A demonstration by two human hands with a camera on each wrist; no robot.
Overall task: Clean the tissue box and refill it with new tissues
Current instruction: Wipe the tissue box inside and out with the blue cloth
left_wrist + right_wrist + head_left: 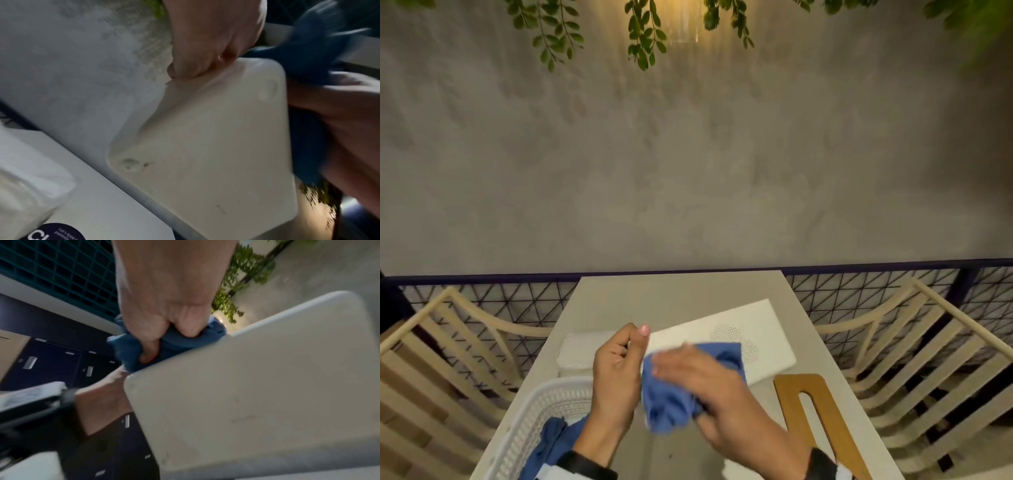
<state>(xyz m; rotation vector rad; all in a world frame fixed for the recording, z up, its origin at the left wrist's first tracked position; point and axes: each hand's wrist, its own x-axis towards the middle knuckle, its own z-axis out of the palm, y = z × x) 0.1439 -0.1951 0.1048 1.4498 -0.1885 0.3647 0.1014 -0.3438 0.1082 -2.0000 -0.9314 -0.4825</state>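
The long white tissue box [756, 329] is tilted up over the table, lid off. My left hand [635, 337] grips its near left end, and in the left wrist view the fingers [205, 48] pinch a corner of the box [216, 146]. My right hand [688, 370] holds a crumpled blue cloth [667, 407] and presses it against the box's side. The right wrist view shows its fingers [164, 313] curled round the cloth [127, 344] at the box's edge [257, 394]. A wrapped pack of new tissues [577, 353] lies on the table to the left.
A wooden lid with a slot [791, 390] lies to the right on the pale table [681, 291]. At the near left stands a white perforated basket [541, 404] holding another blue cloth. Slatted chairs [448, 342] flank the table, with a mesh railing behind.
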